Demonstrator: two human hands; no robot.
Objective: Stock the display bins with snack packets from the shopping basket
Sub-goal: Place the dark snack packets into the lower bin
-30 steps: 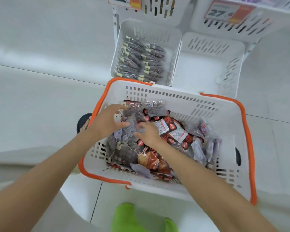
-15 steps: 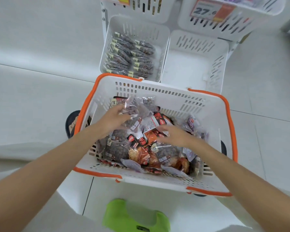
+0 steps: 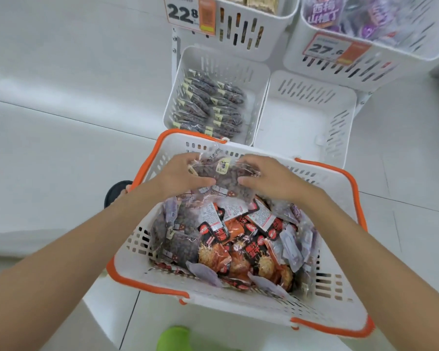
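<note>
A white shopping basket (image 3: 337,310) with an orange rim holds several mixed snack packets: dark bean packets, red-orange ones (image 3: 238,252) and purple ones. Above its far end, my left hand (image 3: 180,173) and my right hand (image 3: 271,178) grip a small stack of clear packets of dark beans (image 3: 226,176) from both sides. Beyond the basket stands the lower left display bin (image 3: 257,79), with two rows of the same dark bean packets (image 3: 211,105) in it. The lower right display bin (image 3: 304,120) has nothing inside.
Two upper bins hang above: one with a 22.8 price tag (image 3: 189,13), one with a 27.6 tag (image 3: 332,49) and purple packets (image 3: 365,19). A black wheel (image 3: 115,193) shows left of the basket. Something bright green (image 3: 175,338) lies at the bottom edge. White floor tiles surround everything.
Both hands came together on a stack of dark bean packets and lifted it up to the basket's far end. The view tilted up, showing the upper bins.
</note>
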